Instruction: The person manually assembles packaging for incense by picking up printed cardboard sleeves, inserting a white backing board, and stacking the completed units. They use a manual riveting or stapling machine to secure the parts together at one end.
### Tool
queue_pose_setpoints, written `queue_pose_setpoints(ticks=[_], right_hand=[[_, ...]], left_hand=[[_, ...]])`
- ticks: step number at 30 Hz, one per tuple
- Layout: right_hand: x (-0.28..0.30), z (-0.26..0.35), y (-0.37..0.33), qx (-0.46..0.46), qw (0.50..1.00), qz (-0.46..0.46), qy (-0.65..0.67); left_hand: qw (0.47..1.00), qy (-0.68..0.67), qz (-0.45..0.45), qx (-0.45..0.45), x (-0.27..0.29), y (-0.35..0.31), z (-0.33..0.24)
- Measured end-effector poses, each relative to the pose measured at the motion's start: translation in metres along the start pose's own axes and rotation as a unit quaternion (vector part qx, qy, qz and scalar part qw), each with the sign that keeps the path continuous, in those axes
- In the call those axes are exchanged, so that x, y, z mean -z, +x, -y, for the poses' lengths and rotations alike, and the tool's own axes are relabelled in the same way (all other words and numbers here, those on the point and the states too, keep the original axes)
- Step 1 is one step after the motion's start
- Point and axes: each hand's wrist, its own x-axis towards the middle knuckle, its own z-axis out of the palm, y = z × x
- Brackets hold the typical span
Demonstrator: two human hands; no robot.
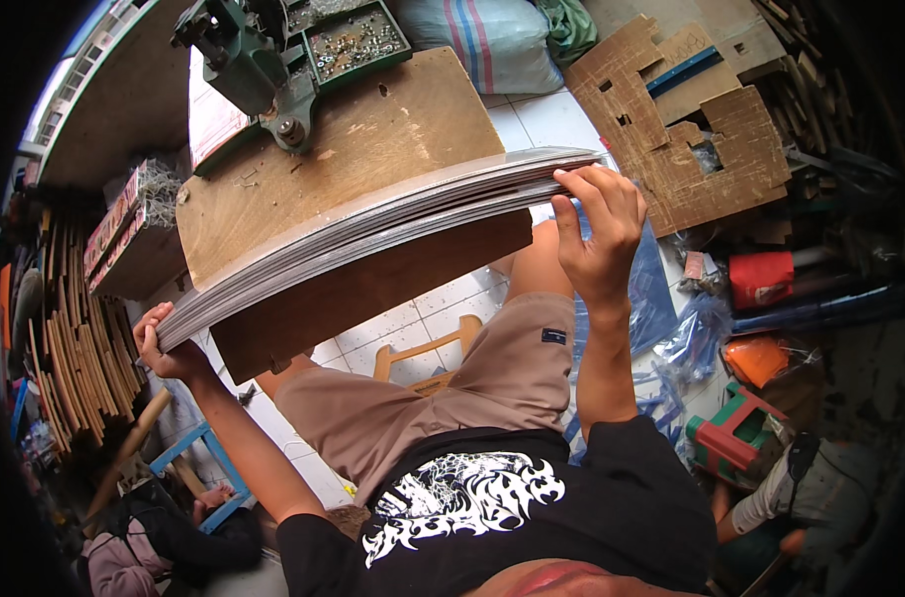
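Note:
A stack of long, thin greyish sheets (373, 221) spans the space in front of me, edges toward me, along the near side of a wooden worktop (423, 109). My left hand (164, 346) is closed round its left end. At the right end my right hand (602, 219) grips the stack, thumb below and fingers on the upper edge. Narrow gaps show between some layers near the right hand. What the sheets are made of I cannot tell. Below the stack hangs a dark brown panel (373, 284).
On the worktop stands a green metal machine (244, 75) beside a tray (370, 75) of small metal parts. A cut-out wooden board (741, 169) lies at right, near a red-and-green stool (728, 438). Wooden strips (80, 348) stand at left. Other people sit at both lower corners.

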Motion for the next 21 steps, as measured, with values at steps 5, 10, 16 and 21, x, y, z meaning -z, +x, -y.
queue_pose_setpoints(ticks=[5,10,16,21], right_hand=[[-0.001,-0.004,-0.002,-0.006,1.000,0.000,0.021],[0.001,-0.004,0.002,-0.032,0.998,-0.005,0.060],[-0.002,-0.005,0.003,-0.060,0.993,0.003,0.099],[-0.024,-0.022,-0.006,-0.151,0.962,-0.102,0.201]], left_hand=[[1.000,0.008,-0.003,-0.003,-0.001,0.000,-0.001],[1.000,0.001,-0.003,-0.001,-0.001,-0.003,0.000],[1.000,-0.013,0.013,0.000,0.002,0.000,0.001],[1.000,-0.001,-0.001,-0.009,-0.008,0.001,-0.007]])
